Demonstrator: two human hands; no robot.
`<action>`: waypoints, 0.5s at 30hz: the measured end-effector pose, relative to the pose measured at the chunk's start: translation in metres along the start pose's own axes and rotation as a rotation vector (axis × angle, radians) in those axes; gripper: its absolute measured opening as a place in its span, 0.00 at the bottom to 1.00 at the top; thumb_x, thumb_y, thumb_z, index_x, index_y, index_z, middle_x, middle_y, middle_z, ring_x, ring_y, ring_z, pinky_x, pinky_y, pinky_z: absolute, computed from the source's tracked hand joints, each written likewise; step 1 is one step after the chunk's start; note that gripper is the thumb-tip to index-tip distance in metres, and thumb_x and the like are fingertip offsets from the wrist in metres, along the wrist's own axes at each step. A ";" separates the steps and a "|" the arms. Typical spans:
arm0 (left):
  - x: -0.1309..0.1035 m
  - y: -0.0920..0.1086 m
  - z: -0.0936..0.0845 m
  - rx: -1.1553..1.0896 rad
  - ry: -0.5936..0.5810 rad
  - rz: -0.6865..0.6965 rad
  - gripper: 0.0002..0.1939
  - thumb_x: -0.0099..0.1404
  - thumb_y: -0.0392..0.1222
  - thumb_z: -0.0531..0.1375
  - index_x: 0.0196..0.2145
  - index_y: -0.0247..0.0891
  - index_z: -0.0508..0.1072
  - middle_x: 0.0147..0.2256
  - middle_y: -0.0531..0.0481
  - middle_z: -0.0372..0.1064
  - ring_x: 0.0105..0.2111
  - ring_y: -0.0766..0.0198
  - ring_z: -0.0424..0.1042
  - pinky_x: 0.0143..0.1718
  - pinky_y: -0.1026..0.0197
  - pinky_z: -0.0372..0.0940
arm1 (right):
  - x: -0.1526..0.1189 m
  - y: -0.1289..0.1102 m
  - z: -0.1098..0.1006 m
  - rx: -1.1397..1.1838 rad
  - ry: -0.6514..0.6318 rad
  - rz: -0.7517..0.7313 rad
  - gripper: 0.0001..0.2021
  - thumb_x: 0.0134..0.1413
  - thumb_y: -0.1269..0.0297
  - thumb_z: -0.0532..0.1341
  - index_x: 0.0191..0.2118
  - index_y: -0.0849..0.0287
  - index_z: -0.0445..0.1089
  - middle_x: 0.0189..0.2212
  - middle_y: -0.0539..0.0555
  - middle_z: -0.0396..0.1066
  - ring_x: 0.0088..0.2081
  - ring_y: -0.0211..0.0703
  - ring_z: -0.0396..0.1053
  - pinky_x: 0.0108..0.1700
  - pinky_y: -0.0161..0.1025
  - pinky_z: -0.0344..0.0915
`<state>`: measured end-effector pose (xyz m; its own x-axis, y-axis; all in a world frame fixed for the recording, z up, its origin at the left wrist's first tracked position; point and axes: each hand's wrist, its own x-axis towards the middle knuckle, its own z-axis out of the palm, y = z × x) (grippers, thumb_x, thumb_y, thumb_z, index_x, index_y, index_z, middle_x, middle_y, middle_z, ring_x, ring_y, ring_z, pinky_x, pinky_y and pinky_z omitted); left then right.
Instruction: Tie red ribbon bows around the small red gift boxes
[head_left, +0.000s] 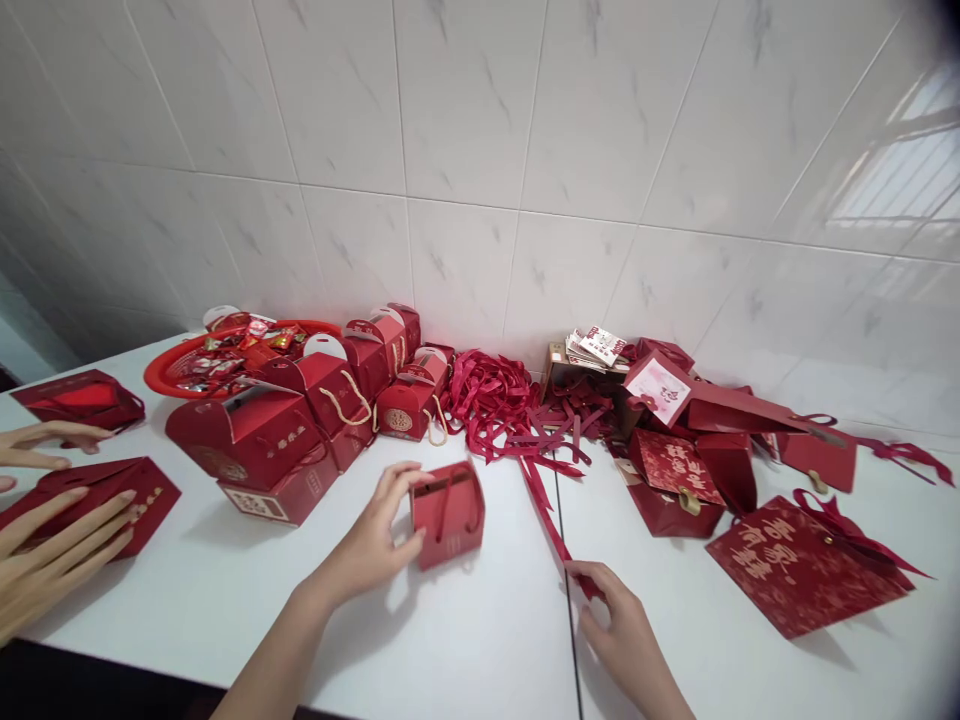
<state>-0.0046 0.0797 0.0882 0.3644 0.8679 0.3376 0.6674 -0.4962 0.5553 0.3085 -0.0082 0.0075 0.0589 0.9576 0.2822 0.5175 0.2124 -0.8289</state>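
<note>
Near the middle of the white table, my left hand (379, 540) grips the left side of a small red box (450, 525) with a red cord handle, thumb in front and fingers behind. To the right of that box, my right hand (619, 625) pinches the end of a dark red ribbon (547, 515). The ribbon runs back toward a tangled heap of red ribbons (491, 390) by the wall. Darker red strips (574, 415) lie beside the heap.
Red boxes (281, 435) are stacked at the left, before a red basket (169, 375) of wrapped candies. Another person's hands (60, 530) touch a red box (154, 500) at the far left. Red gift bags (802, 570) and cards (600, 343) are at the right.
</note>
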 end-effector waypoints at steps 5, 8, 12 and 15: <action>-0.009 0.045 0.005 -0.064 -0.146 0.073 0.27 0.58 0.30 0.52 0.54 0.44 0.63 0.55 0.44 0.58 0.55 0.55 0.62 0.55 0.55 0.62 | -0.008 -0.012 -0.025 -0.001 0.195 -0.065 0.11 0.52 0.70 0.57 0.41 0.56 0.73 0.40 0.57 0.73 0.42 0.47 0.72 0.42 0.40 0.71; -0.004 0.054 0.009 -0.014 -0.154 0.120 0.20 0.60 0.31 0.51 0.48 0.44 0.70 0.54 0.44 0.60 0.56 0.52 0.60 0.56 0.52 0.60 | -0.013 -0.025 -0.040 -0.067 0.436 -0.188 0.08 0.53 0.69 0.59 0.39 0.55 0.73 0.39 0.56 0.73 0.40 0.47 0.72 0.40 0.42 0.71; 0.004 0.052 0.019 0.036 -0.115 0.109 0.13 0.64 0.38 0.53 0.44 0.44 0.74 0.54 0.44 0.61 0.59 0.47 0.53 0.57 0.44 0.57 | -0.019 -0.050 -0.052 -0.126 0.799 -0.247 0.06 0.50 0.69 0.64 0.36 0.56 0.75 0.37 0.57 0.74 0.40 0.51 0.72 0.45 0.50 0.69; 0.005 0.050 0.025 0.044 -0.037 0.113 0.10 0.63 0.42 0.57 0.40 0.44 0.76 0.53 0.44 0.63 0.58 0.44 0.54 0.56 0.40 0.57 | -0.023 -0.056 -0.063 -0.138 1.021 -0.137 0.10 0.48 0.65 0.67 0.39 0.58 0.75 0.40 0.59 0.74 0.42 0.56 0.72 0.47 0.54 0.68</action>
<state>0.0468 0.0597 0.0983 0.4616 0.8073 0.3676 0.6482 -0.5899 0.4815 0.3319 -0.0541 0.0773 0.6540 0.2924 0.6978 0.6635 0.2214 -0.7146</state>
